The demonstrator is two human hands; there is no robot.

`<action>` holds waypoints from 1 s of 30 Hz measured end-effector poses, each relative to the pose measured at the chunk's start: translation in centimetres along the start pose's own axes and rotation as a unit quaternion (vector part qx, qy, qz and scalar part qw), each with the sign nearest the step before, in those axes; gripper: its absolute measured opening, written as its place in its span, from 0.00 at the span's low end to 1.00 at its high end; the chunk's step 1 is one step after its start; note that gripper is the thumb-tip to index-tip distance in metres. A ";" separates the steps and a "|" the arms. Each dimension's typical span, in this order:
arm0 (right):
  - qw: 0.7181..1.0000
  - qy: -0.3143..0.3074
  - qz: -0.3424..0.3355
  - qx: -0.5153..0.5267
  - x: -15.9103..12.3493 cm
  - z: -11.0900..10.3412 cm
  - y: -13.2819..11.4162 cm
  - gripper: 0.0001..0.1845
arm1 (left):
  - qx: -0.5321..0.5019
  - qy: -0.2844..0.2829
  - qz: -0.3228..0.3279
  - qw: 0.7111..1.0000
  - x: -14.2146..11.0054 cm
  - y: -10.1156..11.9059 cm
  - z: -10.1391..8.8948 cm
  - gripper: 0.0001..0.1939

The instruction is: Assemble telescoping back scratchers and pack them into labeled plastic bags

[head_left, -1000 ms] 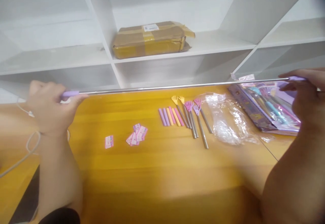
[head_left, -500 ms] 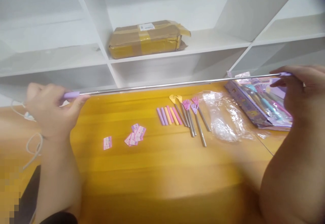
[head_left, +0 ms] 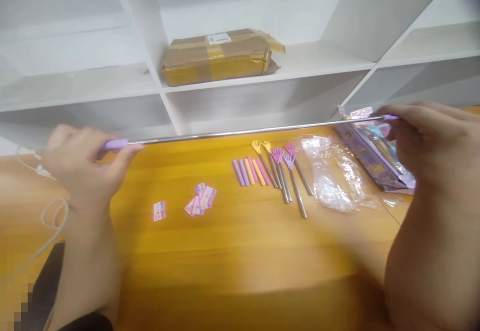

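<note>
I hold a long, thin extended metal rod (head_left: 243,132) level above the yellow table (head_left: 240,251). My left hand (head_left: 80,163) is closed around its purple handle (head_left: 117,144) at the left end. My right hand (head_left: 427,136) pinches the purple tip at the right end. Below the rod, on the table, lie several collapsed back scratchers (head_left: 275,168) with purple, yellow and pink handles and small claw heads.
Crumpled clear plastic wrap (head_left: 337,176) lies right of the scratchers, and a purple package (head_left: 369,158) of more items sits partly under my right hand. Small pink tags (head_left: 200,198) lie mid-table. A white cable (head_left: 52,211) trails at left. A taped brown parcel (head_left: 221,56) rests on the white shelf.
Both hands have come inward, my right hand more so, and the rod spans less width than before. Nothing on the table has moved.
</note>
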State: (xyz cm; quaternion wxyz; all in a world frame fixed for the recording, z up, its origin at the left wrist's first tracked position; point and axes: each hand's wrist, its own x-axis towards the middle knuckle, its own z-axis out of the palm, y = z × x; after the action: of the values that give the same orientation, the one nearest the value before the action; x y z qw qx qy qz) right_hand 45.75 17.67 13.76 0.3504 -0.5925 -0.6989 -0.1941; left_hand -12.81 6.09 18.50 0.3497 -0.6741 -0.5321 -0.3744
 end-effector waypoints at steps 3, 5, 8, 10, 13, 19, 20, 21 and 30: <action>0.985 0.012 -0.166 0.046 -0.6 0.7 -5.0 0.09 | -0.029 -0.021 0.026 0.999 -0.3 3.6 1.3 0.24; 0.962 0.053 -0.261 0.066 -1.4 0.9 -8.7 0.11 | -0.040 -0.011 -0.006 0.999 -0.7 6.0 2.2 0.24; 0.942 0.035 -0.319 0.102 -2.9 0.4 -13.3 0.13 | -0.072 -0.030 -0.004 0.997 -1.6 8.9 2.9 0.21; 0.938 0.024 -0.327 0.114 -4.0 -0.4 -15.5 0.13 | -0.090 -0.028 0.003 0.996 -2.4 10.7 3.0 0.20; 0.927 0.008 -0.346 0.146 -5.9 -1.4 -18.1 0.14 | -0.118 -0.044 0.021 0.992 -3.3 12.8 2.6 0.20; 0.935 -0.013 -0.307 0.177 -7.7 -1.8 -21.1 0.12 | -0.095 -0.048 0.060 0.993 -3.1 13.2 2.1 0.20; 0.935 -0.021 -0.306 0.178 -7.7 -1.8 -21.2 0.11 | -0.097 -0.053 0.064 0.992 -2.9 12.9 2.1 0.19; 0.935 -0.026 -0.306 0.177 -7.6 -1.8 -21.2 0.10 | -0.102 -0.058 0.067 0.991 -2.8 12.7 2.1 0.19; 0.932 -0.025 -0.318 0.174 -7.2 -1.8 -20.7 0.08 | -0.105 -0.050 0.065 0.991 -2.7 12.8 2.1 0.17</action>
State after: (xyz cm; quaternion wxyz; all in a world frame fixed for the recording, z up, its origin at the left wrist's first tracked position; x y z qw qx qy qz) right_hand 26.62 6.80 12.80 0.3507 -0.2735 -0.8820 -0.1558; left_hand -0.41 4.27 14.21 0.2731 -0.7580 -0.4619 -0.3708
